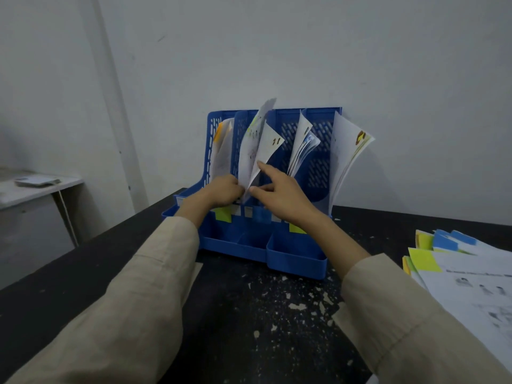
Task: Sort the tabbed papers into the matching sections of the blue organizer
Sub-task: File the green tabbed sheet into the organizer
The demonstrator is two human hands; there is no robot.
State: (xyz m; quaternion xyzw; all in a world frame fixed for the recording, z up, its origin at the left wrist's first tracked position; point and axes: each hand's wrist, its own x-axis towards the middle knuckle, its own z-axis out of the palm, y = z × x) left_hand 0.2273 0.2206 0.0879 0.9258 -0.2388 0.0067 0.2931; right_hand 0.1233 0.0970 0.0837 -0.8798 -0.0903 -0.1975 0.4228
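Left hand (223, 189) grip on papers (256, 153) (second section), blue organizer (293, 256)

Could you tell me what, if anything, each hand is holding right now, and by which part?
The left hand grips the lower edge of the papers in the organizer's second section. The right hand holds nothing; its forefinger rests on the same sheets.

We wear a loose, long-sleeved top of pale beige cloth with a slightly creased, linen-like weave. Our left sleeve (124, 295) has a stitched seam running across the forearm and ends in a plain hemmed cuff at the wrist. Our right sleeve (410, 322) matches it, with a curved line of stitching. Our left hand (221, 189) and right hand (282, 195) are bare, without rings or watch.
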